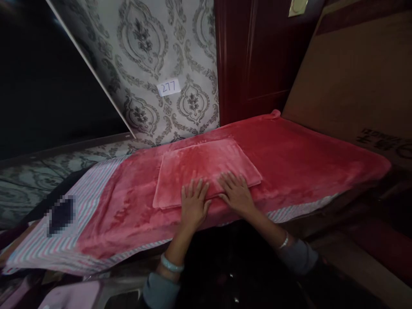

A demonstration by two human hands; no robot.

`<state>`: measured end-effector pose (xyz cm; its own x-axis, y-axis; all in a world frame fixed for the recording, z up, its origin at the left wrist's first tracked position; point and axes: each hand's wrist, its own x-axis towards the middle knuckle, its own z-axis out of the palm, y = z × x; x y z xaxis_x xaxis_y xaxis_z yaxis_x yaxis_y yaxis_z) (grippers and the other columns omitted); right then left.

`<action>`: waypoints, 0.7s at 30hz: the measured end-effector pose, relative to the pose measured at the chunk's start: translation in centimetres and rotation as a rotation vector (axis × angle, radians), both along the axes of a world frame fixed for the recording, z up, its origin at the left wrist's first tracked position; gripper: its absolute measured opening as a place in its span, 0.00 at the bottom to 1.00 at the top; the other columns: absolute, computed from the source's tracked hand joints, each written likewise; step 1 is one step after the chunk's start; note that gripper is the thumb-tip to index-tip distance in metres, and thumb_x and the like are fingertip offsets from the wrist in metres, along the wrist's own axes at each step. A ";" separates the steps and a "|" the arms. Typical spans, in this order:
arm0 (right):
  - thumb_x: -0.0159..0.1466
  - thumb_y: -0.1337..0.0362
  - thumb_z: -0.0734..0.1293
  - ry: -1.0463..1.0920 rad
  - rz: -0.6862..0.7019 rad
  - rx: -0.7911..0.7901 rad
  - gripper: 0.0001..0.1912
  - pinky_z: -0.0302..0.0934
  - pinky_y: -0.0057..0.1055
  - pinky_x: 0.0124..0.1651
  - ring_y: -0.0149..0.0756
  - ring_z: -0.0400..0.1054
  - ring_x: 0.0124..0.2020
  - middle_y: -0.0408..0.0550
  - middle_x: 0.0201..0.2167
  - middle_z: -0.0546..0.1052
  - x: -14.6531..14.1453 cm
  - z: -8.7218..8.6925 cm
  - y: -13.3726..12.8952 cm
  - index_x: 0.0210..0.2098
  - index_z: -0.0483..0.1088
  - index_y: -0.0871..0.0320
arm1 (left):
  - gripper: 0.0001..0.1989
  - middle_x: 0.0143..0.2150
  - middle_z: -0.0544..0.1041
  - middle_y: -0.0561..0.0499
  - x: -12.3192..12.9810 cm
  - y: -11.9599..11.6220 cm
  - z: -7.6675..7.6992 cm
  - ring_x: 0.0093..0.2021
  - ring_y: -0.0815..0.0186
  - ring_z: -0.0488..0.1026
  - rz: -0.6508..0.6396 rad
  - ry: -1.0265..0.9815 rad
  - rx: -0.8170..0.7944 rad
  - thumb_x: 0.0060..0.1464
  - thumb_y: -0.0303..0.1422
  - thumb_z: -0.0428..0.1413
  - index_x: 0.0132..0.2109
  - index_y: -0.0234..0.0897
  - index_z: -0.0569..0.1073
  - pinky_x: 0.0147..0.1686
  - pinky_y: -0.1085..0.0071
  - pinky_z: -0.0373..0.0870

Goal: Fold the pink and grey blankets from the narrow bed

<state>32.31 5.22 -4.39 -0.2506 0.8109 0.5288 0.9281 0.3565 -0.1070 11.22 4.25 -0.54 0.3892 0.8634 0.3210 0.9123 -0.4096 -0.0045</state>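
Note:
A plush pink-red pillowcase-like rectangle of cloth (199,165) lies flat on a larger red plush blanket (289,150). My left hand (193,201) rests palm down on its near edge, fingers stretched out. To the right, my right hand (236,193) also lies flat on the near edge, with its fingers spread. Neither hand grips anything. Whether the cloth piece is folded or filled cannot be made out. Beneath the blanket, a striped sheet (93,189) shows at the left end and along the near side.
Patterned wallpaper (193,103) with a paper label marked 277 (169,87) rises behind. A large dark screen (54,86) stands at the left, a dark red door (251,56) at the back. A big cardboard box (354,77) borders the right. A pink object (72,295) sits at lower left.

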 end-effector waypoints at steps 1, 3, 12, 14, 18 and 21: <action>0.72 0.56 0.59 0.013 -0.053 0.020 0.28 0.39 0.58 0.71 0.52 0.49 0.72 0.53 0.70 0.62 1.1 -0.2 0.0 0.69 0.63 0.56 | 0.28 0.74 0.60 0.46 -1.1 -0.1 -0.1 0.75 0.47 0.51 0.051 -0.012 0.027 0.66 0.40 0.51 0.71 0.45 0.63 0.70 0.37 0.47; 0.72 0.55 0.59 0.039 -0.170 0.043 0.28 0.39 0.60 0.70 0.53 0.49 0.72 0.54 0.70 0.62 3.6 -0.5 -0.2 0.69 0.62 0.55 | 0.29 0.73 0.61 0.42 -3.9 -0.3 -0.3 0.74 0.44 0.51 0.189 -0.043 0.071 0.65 0.40 0.52 0.70 0.41 0.64 0.69 0.35 0.46; 0.70 0.55 0.59 0.055 -0.318 -0.047 0.31 0.57 0.49 0.60 0.53 0.62 0.61 0.61 0.59 0.72 8.7 -1.0 -0.9 0.69 0.60 0.60 | 0.33 0.56 0.76 0.34 -11.7 0.2 -0.6 0.56 0.48 0.72 0.349 -0.177 -0.018 0.58 0.34 0.55 0.70 0.31 0.63 0.56 0.52 0.69; 0.68 0.58 0.60 0.070 -0.342 -0.068 0.31 0.59 0.46 0.56 0.53 0.64 0.55 0.59 0.53 0.74 8.4 -0.5 -0.8 0.68 0.62 0.59 | 0.33 0.51 0.77 0.36 -11.4 0.4 -0.4 0.52 0.49 0.73 0.356 -0.183 0.020 0.56 0.31 0.55 0.69 0.32 0.65 0.52 0.55 0.70; 0.64 0.66 0.61 0.072 -0.389 -0.120 0.33 0.60 0.41 0.46 0.51 0.64 0.47 0.57 0.45 0.74 8.0 0.3 -0.2 0.68 0.63 0.57 | 0.33 0.44 0.78 0.40 -10.8 0.8 -0.3 0.48 0.49 0.74 0.404 -0.230 0.055 0.52 0.27 0.55 0.67 0.35 0.68 0.51 0.55 0.70; 0.62 0.68 0.61 0.104 -0.373 -0.152 0.35 0.60 0.40 0.45 0.51 0.65 0.45 0.57 0.43 0.73 8.1 0.6 0.3 0.70 0.62 0.57 | 0.32 0.45 0.79 0.41 -11.0 1.2 -0.3 0.48 0.50 0.75 0.416 -0.444 0.026 0.49 0.25 0.55 0.63 0.37 0.73 0.51 0.55 0.71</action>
<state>40.40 5.54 -3.76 0.1236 0.9069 0.4028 0.9722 -0.0292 -0.2324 0.27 5.48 -0.81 -0.1550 0.9040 0.3984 0.9127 -0.0233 0.4080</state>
